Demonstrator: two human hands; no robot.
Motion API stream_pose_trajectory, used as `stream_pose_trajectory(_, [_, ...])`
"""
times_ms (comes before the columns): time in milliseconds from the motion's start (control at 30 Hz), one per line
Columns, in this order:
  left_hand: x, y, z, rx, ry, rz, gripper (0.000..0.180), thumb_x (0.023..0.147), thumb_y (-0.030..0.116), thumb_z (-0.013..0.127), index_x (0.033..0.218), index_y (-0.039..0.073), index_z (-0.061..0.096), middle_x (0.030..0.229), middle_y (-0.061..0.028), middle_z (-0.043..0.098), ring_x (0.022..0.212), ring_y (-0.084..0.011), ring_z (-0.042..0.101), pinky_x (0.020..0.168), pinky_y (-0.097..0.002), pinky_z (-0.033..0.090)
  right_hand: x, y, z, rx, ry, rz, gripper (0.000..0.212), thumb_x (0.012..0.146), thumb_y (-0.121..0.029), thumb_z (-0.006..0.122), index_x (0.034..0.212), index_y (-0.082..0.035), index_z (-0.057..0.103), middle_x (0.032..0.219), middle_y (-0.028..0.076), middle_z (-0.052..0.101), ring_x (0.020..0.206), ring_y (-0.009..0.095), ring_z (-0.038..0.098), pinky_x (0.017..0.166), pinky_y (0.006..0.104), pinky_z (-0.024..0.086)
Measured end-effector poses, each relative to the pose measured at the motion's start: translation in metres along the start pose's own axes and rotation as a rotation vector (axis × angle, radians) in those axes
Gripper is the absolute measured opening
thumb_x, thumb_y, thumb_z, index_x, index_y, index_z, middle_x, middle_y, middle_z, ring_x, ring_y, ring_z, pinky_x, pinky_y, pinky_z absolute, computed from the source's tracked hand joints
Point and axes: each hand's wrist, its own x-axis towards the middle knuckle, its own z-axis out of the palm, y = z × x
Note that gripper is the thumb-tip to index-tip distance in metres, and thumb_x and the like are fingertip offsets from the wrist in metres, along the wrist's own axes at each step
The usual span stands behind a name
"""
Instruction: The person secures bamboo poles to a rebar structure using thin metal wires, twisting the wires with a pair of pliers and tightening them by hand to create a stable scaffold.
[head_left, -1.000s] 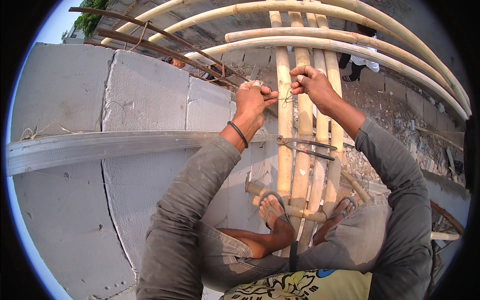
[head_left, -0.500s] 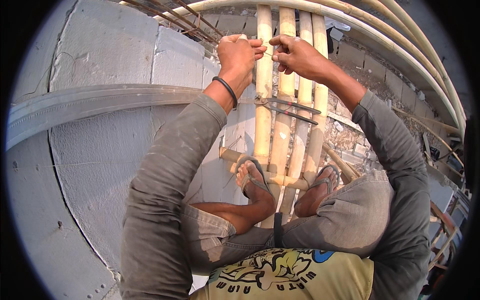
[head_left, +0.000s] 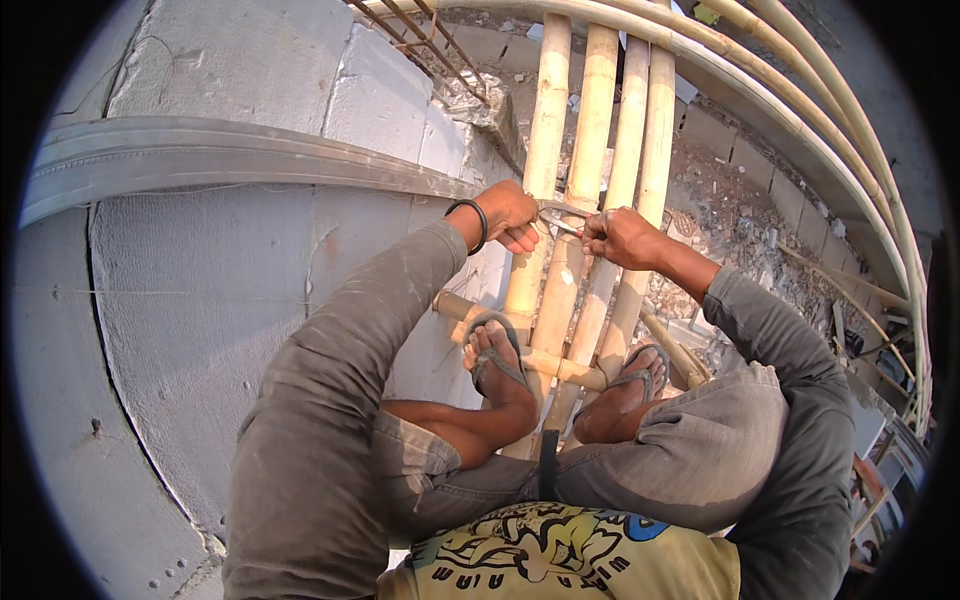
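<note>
A pair of pincers (head_left: 560, 222) is in my right hand (head_left: 628, 240), whose fingers are closed around its handles over the bamboo poles. The handles are spread a little, and the head points left toward my left hand. My left hand (head_left: 508, 214), with a black band at the wrist, is closed beside the pincers' head. Its fingers are bent, and what lies in them is hidden. Beneath both hands run several bamboo poles (head_left: 553, 110), side by side. My sandalled feet rest near a bamboo crosspiece (head_left: 565, 368).
A pale block wall (head_left: 220, 250) stands at the left, with a grey metal channel (head_left: 250, 155) along it. Rusty rebar (head_left: 425, 40) sticks out at the top. Long bent bamboo poles (head_left: 820, 75) curve around the right. Rubble (head_left: 745, 225) lies on the ground below.
Both hands have come down and nearer to me. My right hand has taken hold of the pincers, which were lying across the poles. The view has shifted slightly.
</note>
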Motion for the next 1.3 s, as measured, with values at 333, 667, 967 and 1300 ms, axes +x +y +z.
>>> stream_pose_trajectory(333, [0.016,0.01,-0.001,0.739,0.171,0.183,0.044,0.089,0.035,0.062,0.088,-0.008,0.068,0.087,-0.0271,0.069,0.068,-0.0298,0.071,0.063,-0.04,0.057,0.0,0.019,0.083,-0.282,0.091,-0.066,0.014,0.079,-0.013,0.058,0.087,-0.004,0.066,0.096,0.017,0.065,0.093,0.036,0.063,0.079,0.0468,0.053])
stream_pose_trajectory(667, [0.017,0.029,-0.006,0.9,0.392,0.333,0.044,0.087,0.038,0.063,0.1,-0.004,0.068,0.103,-0.0243,0.068,0.1,-0.0388,0.065,0.087,-0.0451,0.052,0.0,0.006,0.068,-0.561,0.174,-0.222,0.018,0.079,-0.01,0.056,0.09,0.001,0.066,0.098,0.019,0.065,0.096,0.032,0.062,0.085,0.0407,0.051])
stream_pose_trajectory(967, [0.008,0.049,0.001,0.951,0.417,0.442,0.044,0.088,0.039,0.059,0.103,-0.002,0.067,0.1,-0.0244,0.068,0.097,-0.0384,0.066,0.086,-0.045,0.052,-0.012,-0.002,0.061,-0.611,0.178,-0.285,0.017,0.075,-0.012,0.06,0.086,-0.003,0.069,0.093,0.016,0.065,0.098,0.031,0.061,0.08,0.0415,0.049])
stream_pose_trajectory(1300, [-0.091,0.062,-0.007,0.807,0.466,0.339,0.037,0.086,0.034,0.065,0.099,0.0,0.069,0.101,-0.0237,0.068,0.099,-0.0379,0.065,0.087,-0.0447,0.051,-0.005,-0.088,-0.081,-0.29,0.084,0.047,0.026,0.086,-0.025,0.061,0.101,-0.005,0.068,0.098,0.02,0.068,0.095,0.037,0.065,0.083,0.047,0.05])
